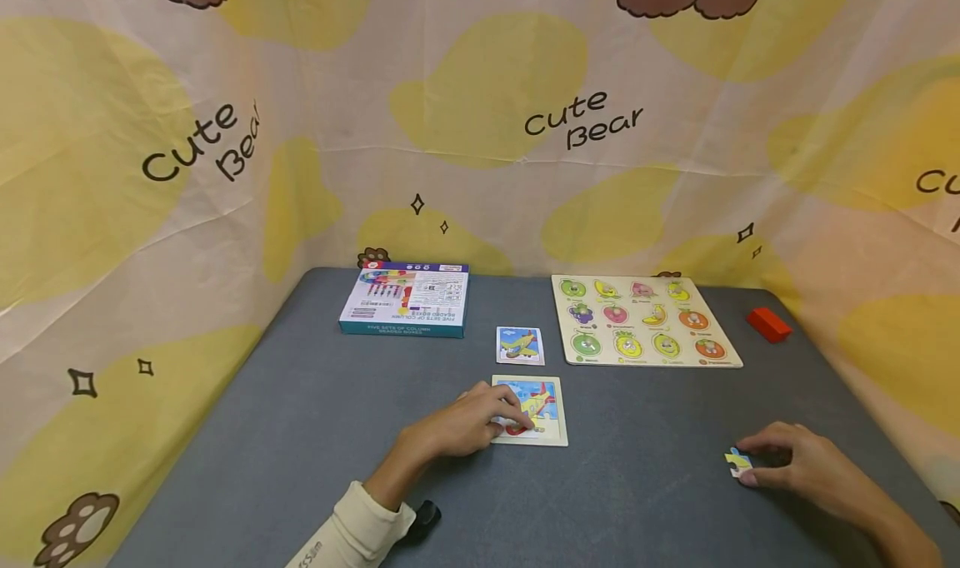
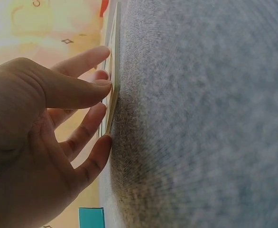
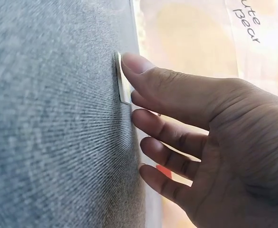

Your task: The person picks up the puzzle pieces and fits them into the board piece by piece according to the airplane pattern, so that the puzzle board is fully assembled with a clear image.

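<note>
My left hand (image 1: 476,418) rests its fingertips on a small jigsaw puzzle in a pale wooden frame (image 1: 553,436), with a yellow and red airplane picture inside. The hand covers the puzzle's lower left part. In the left wrist view, the thumb (image 2: 94,92) and other fingers touch the frame's edge and face. Far to the right, my right hand (image 1: 806,468) pinches a jigsaw piece (image 1: 738,463) between thumb and forefinger, low at the table. It is yellow, blue and white. The right wrist view shows the thin piece (image 3: 123,85) edge-on under the thumb.
A card with an airplane picture (image 1: 520,346) lies just behind the puzzle. A fruit board (image 1: 645,322) lies back right, a red block (image 1: 768,325) beyond it. A boxed bead set (image 1: 405,300) sits back left. Patterned cloth (image 1: 480,135) hangs around the grey table (image 1: 322,418).
</note>
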### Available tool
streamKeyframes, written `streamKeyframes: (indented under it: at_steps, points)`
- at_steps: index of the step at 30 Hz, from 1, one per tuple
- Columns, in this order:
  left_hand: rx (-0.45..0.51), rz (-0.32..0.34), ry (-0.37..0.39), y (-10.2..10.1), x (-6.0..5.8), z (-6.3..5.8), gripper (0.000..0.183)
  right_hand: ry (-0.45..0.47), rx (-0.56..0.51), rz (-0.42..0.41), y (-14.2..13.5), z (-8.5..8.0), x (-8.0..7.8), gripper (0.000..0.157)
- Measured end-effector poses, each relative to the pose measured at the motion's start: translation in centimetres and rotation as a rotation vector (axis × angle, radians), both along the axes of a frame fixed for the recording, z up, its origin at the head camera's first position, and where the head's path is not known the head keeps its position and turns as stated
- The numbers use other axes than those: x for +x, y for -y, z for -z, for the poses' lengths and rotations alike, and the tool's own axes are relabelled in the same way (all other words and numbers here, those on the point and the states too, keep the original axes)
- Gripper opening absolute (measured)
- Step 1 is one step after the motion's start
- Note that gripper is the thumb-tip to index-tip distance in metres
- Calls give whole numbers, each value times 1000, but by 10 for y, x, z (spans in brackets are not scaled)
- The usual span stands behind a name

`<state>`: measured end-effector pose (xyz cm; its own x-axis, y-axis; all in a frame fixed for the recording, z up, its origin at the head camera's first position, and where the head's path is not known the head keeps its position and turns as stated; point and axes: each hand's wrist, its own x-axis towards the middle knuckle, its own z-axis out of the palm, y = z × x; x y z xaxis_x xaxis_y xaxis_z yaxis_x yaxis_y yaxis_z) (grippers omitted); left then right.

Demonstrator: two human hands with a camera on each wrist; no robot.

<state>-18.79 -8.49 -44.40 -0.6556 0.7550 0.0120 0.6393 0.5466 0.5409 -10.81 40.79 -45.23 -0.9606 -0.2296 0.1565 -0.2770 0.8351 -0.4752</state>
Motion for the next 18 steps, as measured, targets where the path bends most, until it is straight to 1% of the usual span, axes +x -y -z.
streamKeyframes:
  at_steps: [4,9,18]
  points:
    - [-6,-2,0,0,0,-1,46,13,18,11,-2,2,0,29]
    - [-10,-9,5,-1,0,0,45,-15,21,18,-1,4,1,29]
    - [-9,-14,-6,0,1,0,45,-25,24,25,2,5,3,25]
